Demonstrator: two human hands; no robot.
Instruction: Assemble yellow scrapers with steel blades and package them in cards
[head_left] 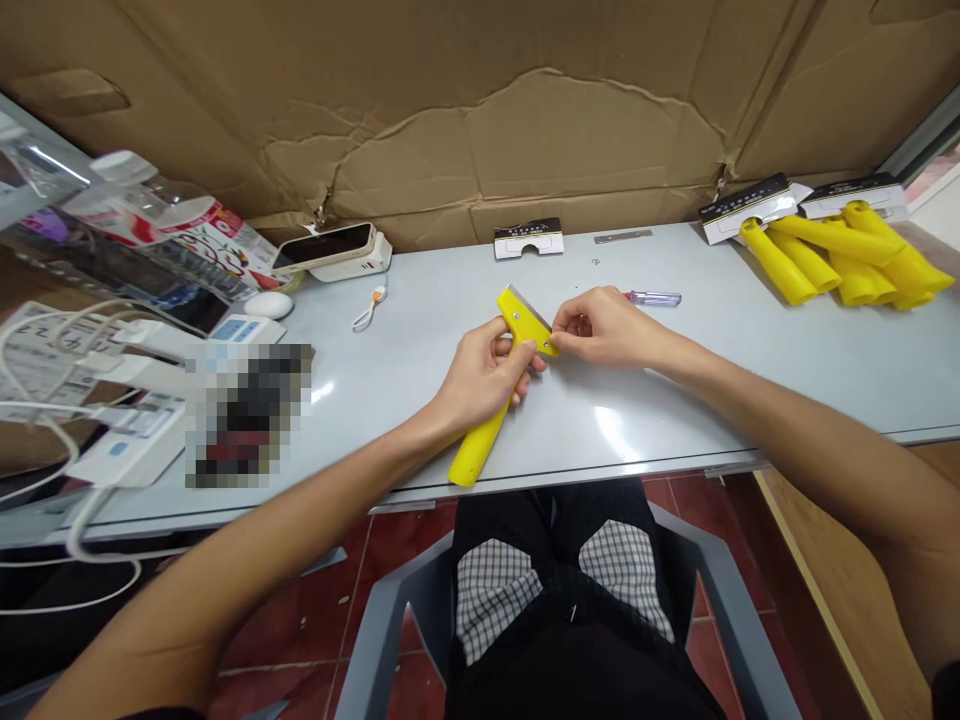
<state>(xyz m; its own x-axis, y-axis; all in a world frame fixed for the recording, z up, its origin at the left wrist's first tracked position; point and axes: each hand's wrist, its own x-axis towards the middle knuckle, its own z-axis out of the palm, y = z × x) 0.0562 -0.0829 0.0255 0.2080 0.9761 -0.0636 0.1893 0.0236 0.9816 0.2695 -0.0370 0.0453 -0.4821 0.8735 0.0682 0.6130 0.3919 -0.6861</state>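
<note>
My left hand [478, 378] is wrapped round the handle of a yellow scraper [482, 445], which slants up from the table's front edge. Its wide head points away from me, with two screws in its face and a thin metal blade [526, 306] along the far edge. At the head's right corner, the fingertips of my right hand [609, 328] are pinched together against the scraper; what lies between them is partly hidden. Just behind that hand lies a small screwdriver [658, 298] with a clear handle.
Yellow scraper handles [862, 255] are piled at the right with black-and-white cards [754, 212]. At the back lie another card [529, 240], a flat metal strip [624, 236] and tiny screws [596, 261]. A phone [326, 248], bottles [217, 240] and a power strip [142, 440] occupy the left.
</note>
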